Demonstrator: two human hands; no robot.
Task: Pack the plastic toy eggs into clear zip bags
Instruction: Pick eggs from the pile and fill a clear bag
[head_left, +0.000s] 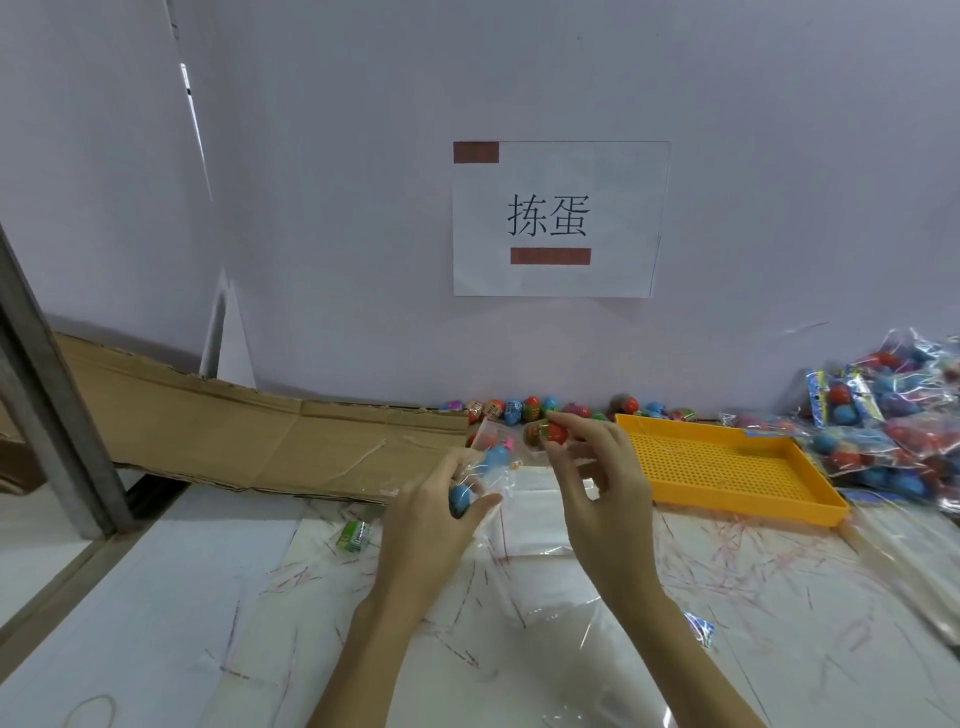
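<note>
Pinching a red egg (551, 432), the right hand (597, 483) hovered just right of the bag (488, 457), whose mouth seemingly faced up-right; the left hand (436, 514) gripped it around a blue egg (460, 498).

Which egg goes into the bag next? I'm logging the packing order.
Probably the red egg pinched by the right hand; the blue eggs are already bagged.

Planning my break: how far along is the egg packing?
Done: a heap of filled bags lies at right. In hand: the left hand holds a clear bag with blue eggs inside; the right hand pinches a red egg. Left: loose eggs along the wall.
</note>
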